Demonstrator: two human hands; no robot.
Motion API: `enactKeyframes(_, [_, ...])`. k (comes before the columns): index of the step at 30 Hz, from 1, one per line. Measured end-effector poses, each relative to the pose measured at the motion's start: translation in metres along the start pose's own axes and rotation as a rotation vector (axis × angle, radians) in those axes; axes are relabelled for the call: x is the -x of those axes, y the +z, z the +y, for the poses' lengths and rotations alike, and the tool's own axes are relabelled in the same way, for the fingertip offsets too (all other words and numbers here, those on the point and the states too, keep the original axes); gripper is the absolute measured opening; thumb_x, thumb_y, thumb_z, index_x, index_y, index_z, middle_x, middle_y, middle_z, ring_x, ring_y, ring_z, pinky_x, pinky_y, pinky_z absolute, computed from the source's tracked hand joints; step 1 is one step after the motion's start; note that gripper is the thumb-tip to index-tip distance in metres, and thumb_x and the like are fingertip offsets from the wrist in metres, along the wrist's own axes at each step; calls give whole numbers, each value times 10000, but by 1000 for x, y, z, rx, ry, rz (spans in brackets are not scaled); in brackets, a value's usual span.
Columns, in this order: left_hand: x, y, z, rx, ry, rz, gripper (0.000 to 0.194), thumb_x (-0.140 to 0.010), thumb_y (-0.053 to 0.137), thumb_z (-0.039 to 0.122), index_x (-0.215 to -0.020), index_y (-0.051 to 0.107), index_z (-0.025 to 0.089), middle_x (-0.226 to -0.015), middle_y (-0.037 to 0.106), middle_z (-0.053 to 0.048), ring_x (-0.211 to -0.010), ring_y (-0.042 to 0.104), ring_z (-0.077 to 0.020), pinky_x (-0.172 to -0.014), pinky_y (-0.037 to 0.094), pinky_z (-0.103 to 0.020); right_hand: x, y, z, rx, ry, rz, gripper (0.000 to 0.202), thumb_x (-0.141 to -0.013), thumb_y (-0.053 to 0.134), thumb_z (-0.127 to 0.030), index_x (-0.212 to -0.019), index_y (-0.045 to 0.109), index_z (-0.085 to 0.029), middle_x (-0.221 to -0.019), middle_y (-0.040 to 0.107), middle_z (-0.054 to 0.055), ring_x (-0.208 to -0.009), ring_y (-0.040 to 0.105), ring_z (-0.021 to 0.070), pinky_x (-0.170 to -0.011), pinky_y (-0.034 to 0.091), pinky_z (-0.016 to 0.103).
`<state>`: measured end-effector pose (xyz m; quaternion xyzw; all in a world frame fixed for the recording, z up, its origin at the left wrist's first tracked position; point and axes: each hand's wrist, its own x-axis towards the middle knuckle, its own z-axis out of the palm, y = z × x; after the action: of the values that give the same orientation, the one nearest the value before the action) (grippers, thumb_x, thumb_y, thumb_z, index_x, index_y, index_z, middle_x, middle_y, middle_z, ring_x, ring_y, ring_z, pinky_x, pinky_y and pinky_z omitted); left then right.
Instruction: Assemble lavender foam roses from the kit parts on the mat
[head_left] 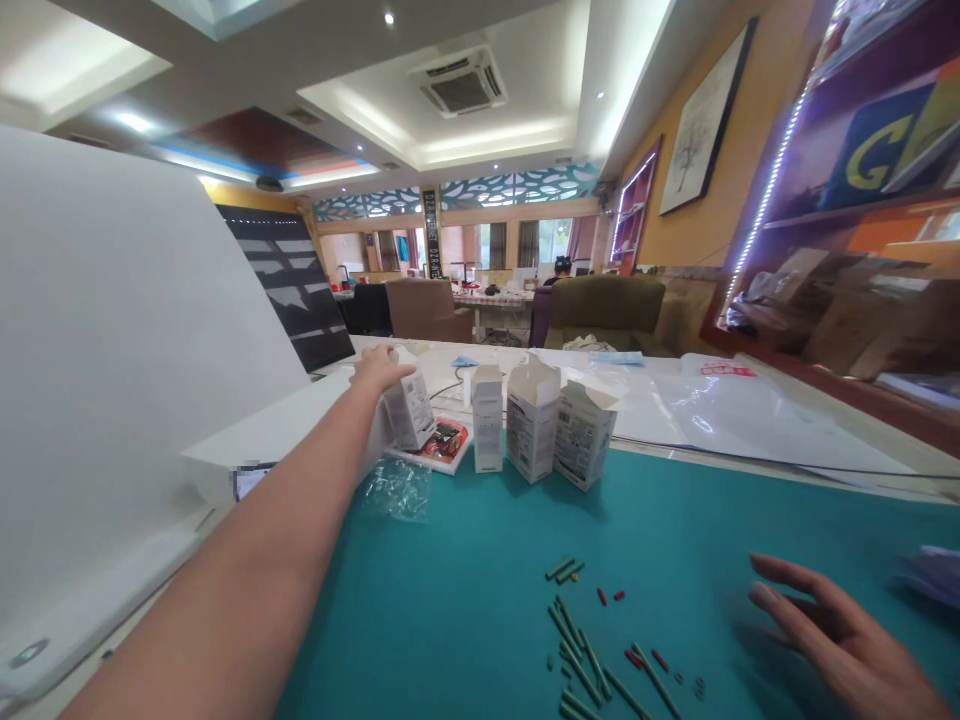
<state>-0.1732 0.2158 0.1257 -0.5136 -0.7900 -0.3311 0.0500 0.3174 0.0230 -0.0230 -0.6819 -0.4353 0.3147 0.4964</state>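
At the far left of the mat, my left hand [379, 368] reaches forward and grips the top of a white printed carton [412, 410], which looks slightly tilted. My right hand [832, 630] hovers over the right side of the teal mat [465, 590], fingers apart and nothing in it. Three more white cartons stand in a row: a narrow one [488, 420], one with raised flaps [532, 425], and another open-topped one [583, 440]. Several thin green sticks [577, 640] lie loose on the mat, with small red pieces [602, 597] and little rings [700, 688] among them.
A flat red-printed packet [448, 440] lies beside the gripped carton, with crumpled clear plastic [397, 490] before it. A large white panel [127, 360] rises at left. Clear plastic sheeting [697, 410] covers the table behind the mat. A blurred purplish item [934, 577] is at far right.
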Motion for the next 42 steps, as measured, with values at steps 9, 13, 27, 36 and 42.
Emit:
enactKeyframes(9, [8,-7,1,-97,71,7,517,-659,731,341,-1096,500,187,-1153,623,-151,-1070,589,-308,-860,450,-357,2,1,-3,-21,-7,-35,584,-482,693,-628,-912,674,-233,-940,716,127,-762,699,340,-599,568,406])
enactKeyframes(13, [17,-31,16,-99,116,137,546,-716,673,398,-1162,445,183,-1197,574,-147,-1110,556,-312,-910,435,-380,5,0,-11,4,-12,-32,584,-472,686,-591,-925,661,-223,-939,712,128,-722,694,332,-591,555,403])
enactKeyframes(27, [48,4,7,4,55,168,565,-713,729,358,-1137,449,111,-1173,544,-164,-1093,512,-310,-938,410,-419,1,3,6,47,-179,-22,523,-604,643,-553,-987,634,-197,-952,672,94,-809,644,257,-644,553,355])
enactKeyframes(36, [149,-27,30,193,532,217,359,-870,542,294,-1195,450,173,-1267,490,-90,-1178,436,-203,-1032,348,-356,17,18,3,261,-368,-203,371,-729,545,-500,-946,677,-228,-983,692,89,-897,637,266,-743,526,385])
enactKeyframes(42, [296,10,20,183,871,-726,763,-738,669,498,-1376,370,203,-1462,384,-141,-1344,348,-263,-1100,299,-388,36,34,31,440,-575,-360,473,-850,442,-483,-1201,606,-213,-1257,616,108,-1169,552,278,-1013,412,453])
